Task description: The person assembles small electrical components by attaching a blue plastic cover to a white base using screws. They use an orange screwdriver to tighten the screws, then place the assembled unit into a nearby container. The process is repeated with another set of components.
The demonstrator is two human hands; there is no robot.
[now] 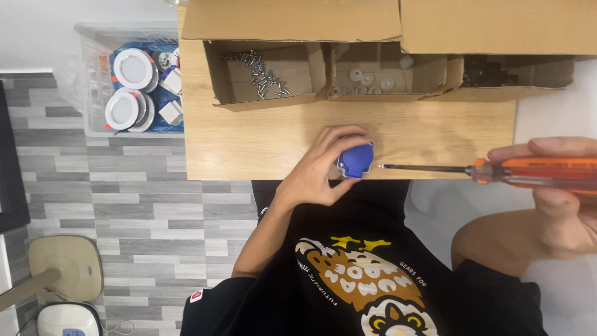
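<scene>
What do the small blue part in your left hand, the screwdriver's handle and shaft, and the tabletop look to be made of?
Small blue part: likely moulded plastic, with a smooth, even colour and rounded edges. Orange screwdriver handle: glossy, translucent-looking plastic. Thin dark shaft: probably metal. Light tabletop: wood or wood-look laminate, with matte grain lines; I cannot tell which.

Matt blue plastic part (pixel 356 160), wooden table (pixel 249 143)

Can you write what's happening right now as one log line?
left hand: holds blue plastic part | right hand: holds orange screwdriver, tip near part | wooden table
</scene>
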